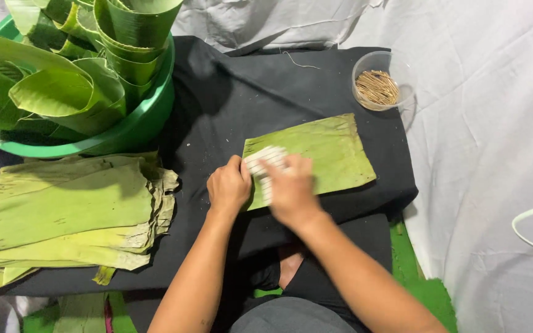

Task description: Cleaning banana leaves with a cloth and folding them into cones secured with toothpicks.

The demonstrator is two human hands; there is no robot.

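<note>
A single banana leaf sheet [316, 154] lies flat on the black cloth [229, 92], its long axis running from the near-left corner up toward the far right. Both hands sit at that near-left end. The left hand [228, 185] is curled, knuckles up, pinning the leaf's edge. The right hand [291, 188] is blurred over a white, ridged patch [265, 161] — cloth or food, I cannot tell — and whether its fingers pinch it or merely press on it does not show. Most of the leaf stretches away from the right hand, free and uncovered.

To the left, a stack of cut leaf sheets [63, 209] lies near the left hand. Behind that stands a green basin [149, 117] of rolled leaves. At the far right a clear cup of wooden picks [376, 87] stands well apart from both hands — white sheeting [482, 135] beyond it.
</note>
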